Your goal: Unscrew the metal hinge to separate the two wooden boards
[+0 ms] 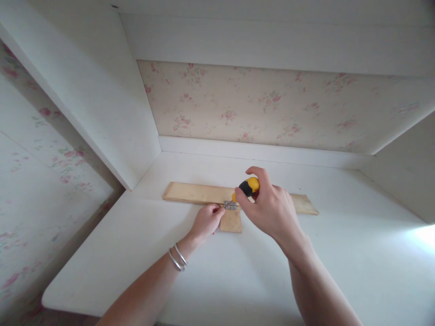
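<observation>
Starting at the far left: flowered wallpaper (pixel 41 172) running down the side, then a white side panel (pixel 102 104) slanting inward toward the back corner. Behind, more of the pink-flowered wallpaper filling the back wall under a white upper board (pixel 272 40).

Lying across the white desktop (pixel 136 253), near the back: a long pale wooden strip (pixel 193 193), stretching left to right, with a shorter wooden piece (pixel 231 221) butting against its near edge at about the middle, forming a T.

Reaching in from the lower left: the left hand (pixel 205 222), two silver bangles (pixel 177 259) circling the wrist. Fingers curling together, fingertips pressing down at the joint of the two wooden pieces, just beside a small metal hinge (pixel 231 205) sitting across that joint. Not possible to tell whether pinching a screw there or merely steadying the plate.

Coming in from the lower right, above the joint: the right hand (pixel 268 208), wrapping closed around the yellow-and-black handle of a screwdriver (pixel 247 187). Thumb and forefinger gripping the handle, tool tilting down and to the left, its thin shaft meeting the hinge right next to the left fingertips.

Further right: the long strip's end (pixel 306 204) poking out past the right hand, and a bright patch of light (pixel 421 235) falling on the desktop by the right side wall.
</observation>
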Tool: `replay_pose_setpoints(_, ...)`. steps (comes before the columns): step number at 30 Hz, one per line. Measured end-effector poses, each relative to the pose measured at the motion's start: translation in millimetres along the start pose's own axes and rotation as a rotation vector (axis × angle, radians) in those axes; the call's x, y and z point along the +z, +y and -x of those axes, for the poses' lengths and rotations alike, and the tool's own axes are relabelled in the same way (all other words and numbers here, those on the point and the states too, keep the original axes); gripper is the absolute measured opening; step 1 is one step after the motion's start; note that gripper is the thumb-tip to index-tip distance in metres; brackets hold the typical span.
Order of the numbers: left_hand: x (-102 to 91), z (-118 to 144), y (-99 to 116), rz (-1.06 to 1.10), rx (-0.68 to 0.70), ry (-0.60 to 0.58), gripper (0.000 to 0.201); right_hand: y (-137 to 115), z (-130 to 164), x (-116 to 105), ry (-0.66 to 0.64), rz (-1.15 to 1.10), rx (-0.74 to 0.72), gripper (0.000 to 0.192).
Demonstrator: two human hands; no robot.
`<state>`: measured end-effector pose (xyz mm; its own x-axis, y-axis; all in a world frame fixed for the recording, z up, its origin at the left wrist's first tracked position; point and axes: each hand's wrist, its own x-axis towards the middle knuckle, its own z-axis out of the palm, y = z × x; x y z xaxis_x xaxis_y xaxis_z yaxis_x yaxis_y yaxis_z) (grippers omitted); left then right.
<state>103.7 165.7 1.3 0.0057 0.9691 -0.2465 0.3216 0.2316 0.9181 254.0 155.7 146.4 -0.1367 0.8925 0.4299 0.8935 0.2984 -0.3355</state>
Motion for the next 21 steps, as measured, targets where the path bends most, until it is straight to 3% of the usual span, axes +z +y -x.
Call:
replay_pose_setpoints(8, 0.2, -1.1, -3.2, -0.003, 0.006, 0.003, 0.035, -1.6, 0.1, -2.3, 0.017, 0.009, -0.023, 0.032)
replay_pose_setpoints(13, 0.1, -2.0, -3.6, 0.007, 0.017, 0.000, 0.034, -2.7, -0.4, 4.1, 0.030, 0.036, 0.042, 0.036)
replay_pose_setpoints(17, 0.0, -2.1, -1.8, 0.012, -0.002, 0.001, 0.032, -0.1, -1.3, 2.1, 0.036, 0.014, 0.011, 0.042)
replay_pose_setpoints(21, 0.8, -1.7, -0.1, 0.038, -0.015, -0.003, 0.031, 0.4, -2.4, 3.8, 0.107, 0.091, 0.032, 0.039)
